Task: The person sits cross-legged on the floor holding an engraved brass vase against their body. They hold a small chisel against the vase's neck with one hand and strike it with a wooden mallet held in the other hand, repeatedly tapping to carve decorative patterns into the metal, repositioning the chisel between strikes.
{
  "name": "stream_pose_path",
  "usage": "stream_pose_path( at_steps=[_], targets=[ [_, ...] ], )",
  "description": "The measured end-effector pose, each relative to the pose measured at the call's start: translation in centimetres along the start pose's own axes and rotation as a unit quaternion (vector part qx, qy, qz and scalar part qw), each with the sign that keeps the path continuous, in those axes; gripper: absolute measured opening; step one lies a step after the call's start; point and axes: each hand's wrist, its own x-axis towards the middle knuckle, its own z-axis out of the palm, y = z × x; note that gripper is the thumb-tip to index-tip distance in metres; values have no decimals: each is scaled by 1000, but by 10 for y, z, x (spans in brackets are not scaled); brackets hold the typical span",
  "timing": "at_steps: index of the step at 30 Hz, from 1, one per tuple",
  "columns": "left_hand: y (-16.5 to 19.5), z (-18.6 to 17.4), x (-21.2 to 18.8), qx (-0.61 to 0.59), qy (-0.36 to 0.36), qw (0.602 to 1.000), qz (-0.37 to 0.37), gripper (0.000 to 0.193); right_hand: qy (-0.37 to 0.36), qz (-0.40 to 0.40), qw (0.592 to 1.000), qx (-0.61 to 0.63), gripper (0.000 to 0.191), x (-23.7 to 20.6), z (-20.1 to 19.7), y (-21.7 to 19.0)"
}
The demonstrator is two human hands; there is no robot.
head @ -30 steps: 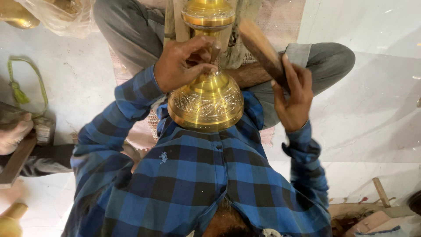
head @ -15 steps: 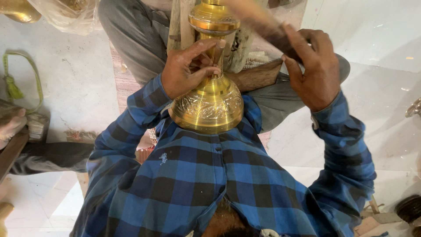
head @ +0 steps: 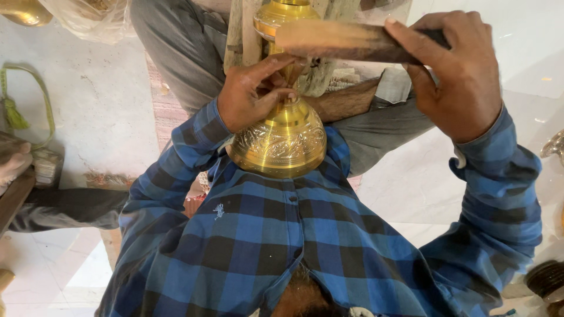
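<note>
The pale stone floor (head: 470,194) carries everything. A woven mat (head: 157,100) lies on it under the seated person's grey-trousered legs (head: 182,53). A green cord (head: 17,111) lies at one edge, a clear plastic bag (head: 88,17) near it, and a dark disc (head: 543,279) at the opposite edge.

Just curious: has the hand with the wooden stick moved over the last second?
Yes. The right hand with the wooden stick has risen from beside the brass vessel's bell to its neck.
</note>
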Motion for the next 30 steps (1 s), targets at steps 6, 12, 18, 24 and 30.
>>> stream_pose_path(
  at_steps=[6,12,18,24,30],
  targets=[
    [3,-1,4,-6,-6,999,33,61,9,-16,988,-153,53,-8,8,8],
    [2,-5,5,-13,-30,999,25,60,38,7,999,9,62,-21,19,21],
    [-2,-7,8,-20,-42,998,44,61,44,96,990,96,52,-23,25,20],
    [-2,-11,10,-19,-64,997,38,61,78,24,984,160,54,-14,27,10],
    [-5,-12,14,-1,-68,997,49,63,76,70,990,94,49,-22,34,15]
  ],
)
